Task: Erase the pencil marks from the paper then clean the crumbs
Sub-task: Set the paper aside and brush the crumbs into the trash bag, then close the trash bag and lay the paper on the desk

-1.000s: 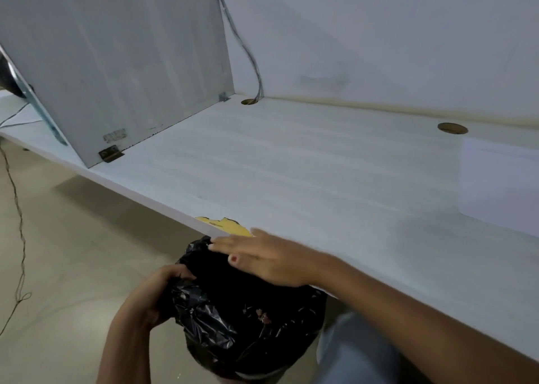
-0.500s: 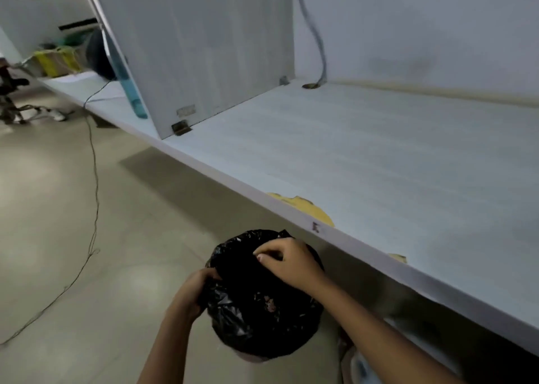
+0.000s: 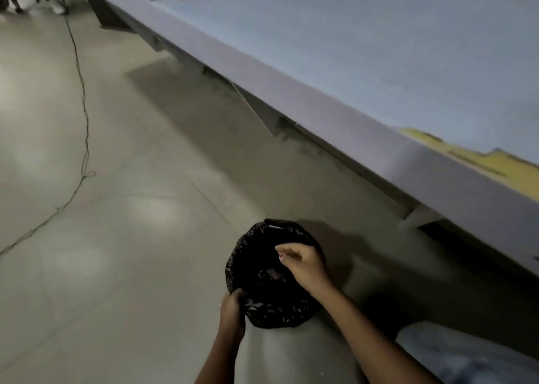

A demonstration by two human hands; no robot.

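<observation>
A small bin lined with a black plastic bag (image 3: 264, 290) stands on the floor below the desk edge. My left hand (image 3: 232, 310) grips the bag's near rim. My right hand (image 3: 303, 264) hovers over the bin's opening with fingers loosely curled and pinched together; whether anything is in them cannot be told. No paper, eraser or crumbs show in this view.
The long pale desk (image 3: 350, 62) runs diagonally across the upper right, with a chipped yellow patch (image 3: 478, 159) on its edge. A thin cable (image 3: 83, 115) trails over the beige floor at left. My leg (image 3: 466, 363) is at the bottom right.
My view has dropped from the desktop to the floor. The bin has gone down from the desk edge to floor level, and my right hand has left the desk and moved over the bin.
</observation>
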